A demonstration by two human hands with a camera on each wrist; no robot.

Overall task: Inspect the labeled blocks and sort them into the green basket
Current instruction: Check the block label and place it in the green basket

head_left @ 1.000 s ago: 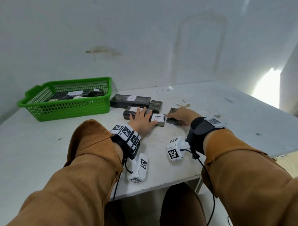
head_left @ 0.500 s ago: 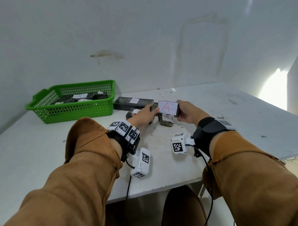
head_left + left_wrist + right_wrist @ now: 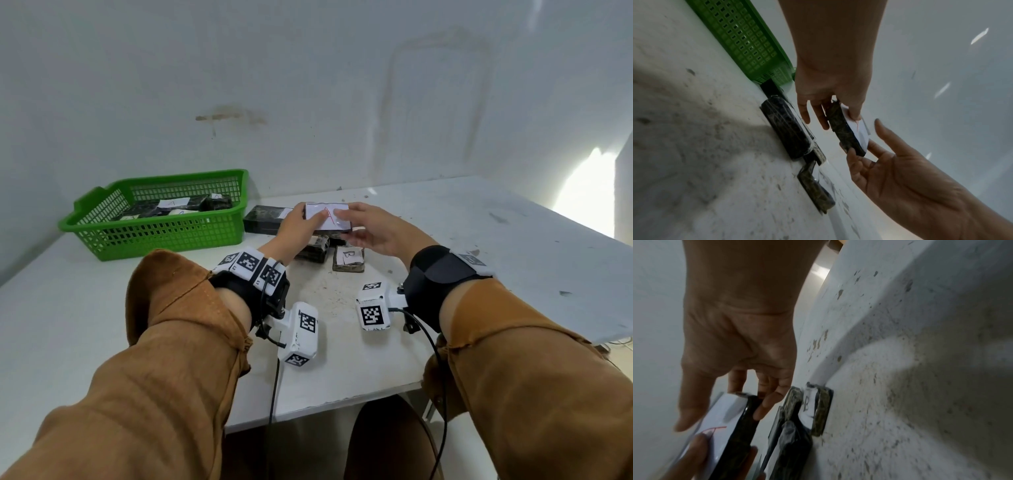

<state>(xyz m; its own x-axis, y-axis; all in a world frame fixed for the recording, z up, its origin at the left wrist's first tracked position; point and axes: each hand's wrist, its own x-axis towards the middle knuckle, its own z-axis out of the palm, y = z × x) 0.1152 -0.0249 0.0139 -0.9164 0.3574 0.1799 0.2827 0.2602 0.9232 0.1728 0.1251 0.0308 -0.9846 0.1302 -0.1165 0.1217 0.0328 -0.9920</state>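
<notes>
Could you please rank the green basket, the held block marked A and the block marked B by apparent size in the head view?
1. Green basket, clearly largest.
2. Block marked A, though it is raised toward the camera.
3. Block marked B, smallest.

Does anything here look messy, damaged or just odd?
Mostly the table: its white top is scuffed, with dark chips and specks around the loose blocks. The block labelled B lies slightly askew. Nothing looks spilled or broken.

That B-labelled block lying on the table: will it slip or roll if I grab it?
The B block looks flat and slab-shaped, so rolling seems unlikely. Its wrap appears glossy, so it may be slippery; grip the edges. It probably stays rigid, like the A block both hands hold.
</notes>
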